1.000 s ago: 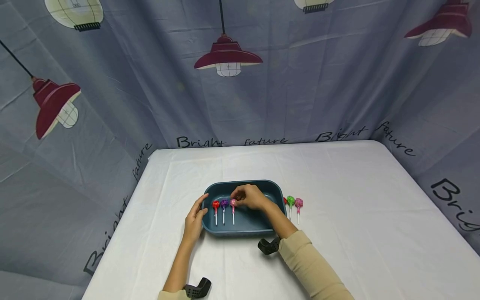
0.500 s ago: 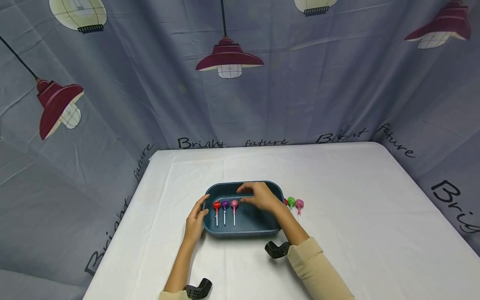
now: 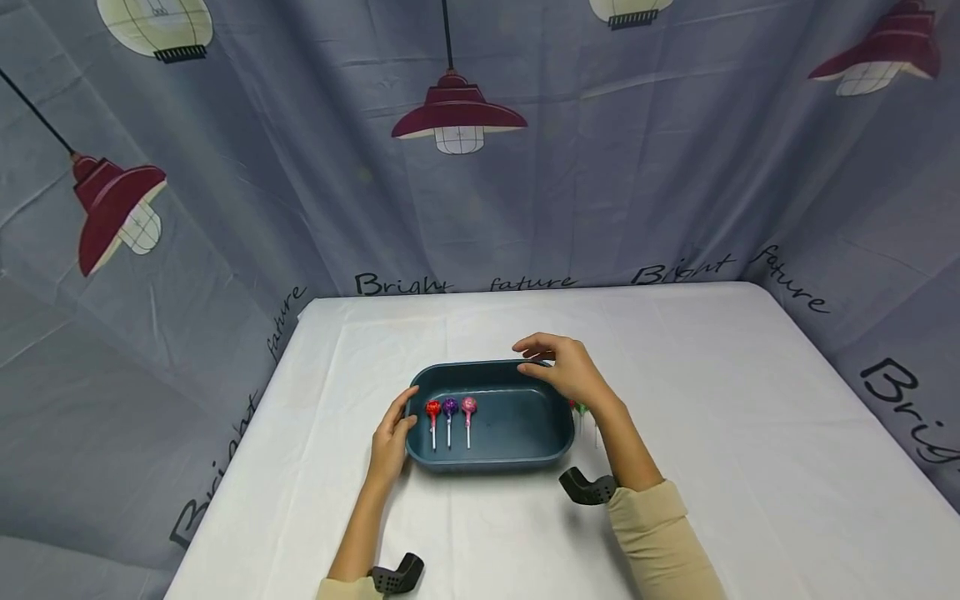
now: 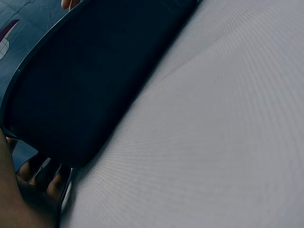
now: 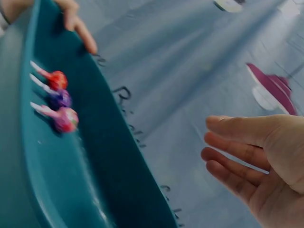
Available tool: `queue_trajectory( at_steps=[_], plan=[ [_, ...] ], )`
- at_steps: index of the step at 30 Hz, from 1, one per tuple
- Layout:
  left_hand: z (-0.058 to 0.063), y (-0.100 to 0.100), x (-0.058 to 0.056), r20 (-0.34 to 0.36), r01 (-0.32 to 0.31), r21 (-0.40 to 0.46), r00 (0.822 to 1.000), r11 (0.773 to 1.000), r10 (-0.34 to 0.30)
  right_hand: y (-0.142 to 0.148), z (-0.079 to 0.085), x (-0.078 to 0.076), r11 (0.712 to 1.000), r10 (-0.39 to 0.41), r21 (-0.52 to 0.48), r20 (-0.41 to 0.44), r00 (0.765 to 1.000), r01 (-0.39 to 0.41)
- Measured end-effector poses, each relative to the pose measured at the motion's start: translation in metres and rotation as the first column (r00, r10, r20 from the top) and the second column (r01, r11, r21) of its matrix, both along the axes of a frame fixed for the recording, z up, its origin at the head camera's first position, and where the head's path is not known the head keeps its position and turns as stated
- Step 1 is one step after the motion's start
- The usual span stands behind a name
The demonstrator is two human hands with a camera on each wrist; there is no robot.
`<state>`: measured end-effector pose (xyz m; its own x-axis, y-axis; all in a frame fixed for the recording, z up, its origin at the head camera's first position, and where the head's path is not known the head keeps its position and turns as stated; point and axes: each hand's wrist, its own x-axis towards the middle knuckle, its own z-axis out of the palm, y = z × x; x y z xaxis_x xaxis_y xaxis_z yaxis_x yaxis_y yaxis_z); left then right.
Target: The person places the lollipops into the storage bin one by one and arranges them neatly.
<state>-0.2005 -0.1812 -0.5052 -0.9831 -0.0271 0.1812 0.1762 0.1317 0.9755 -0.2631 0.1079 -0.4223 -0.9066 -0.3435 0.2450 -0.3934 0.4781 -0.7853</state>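
Inside the left part of a dark teal tray [image 3: 517,427], three lollipops lie side by side: a red lollipop [image 3: 432,408], a purple lollipop [image 3: 450,407] and a pink lollipop [image 3: 468,406]. My left hand [image 3: 387,446] holds the tray's left end, with fingertips at the rim; its fingers [image 4: 40,173] show against the outer wall in the left wrist view. Over the tray's far right corner is my right hand [image 3: 567,368], empty, with fingers extended and thumb apart, as the right wrist view also shows.
Just right of the tray, more lollipops lie on the white tablecloth [image 3: 712,400]; a bit of a green lollipop [image 3: 582,409] shows, and the right forearm covers most of them. A grey printed curtain [image 3: 600,192] hangs behind the table.
My right hand has let go of the pink lollipop, leaving it in the tray, and moved right and away to the far right rim. My left hand stays on the tray.
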Motion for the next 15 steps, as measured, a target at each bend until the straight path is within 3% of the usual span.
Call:
queue_trajectory(
  at_steps=[8, 15],
  plan=[
    [0.001, 0.000, -0.001, 0.012, -0.001, -0.010, 1.000, 1.000, 0.002, 0.035, -0.002, 0.003, 0.993, -0.106, -0.063, -0.017, 0.994, 0.105],
    [0.000, -0.001, -0.001, 0.013, -0.005, -0.004, 1.000, 1.000, 0.005, 0.057, -0.017, 0.008, 0.975, -0.167, -0.137, 0.063, 0.984, 0.174]
  ],
)
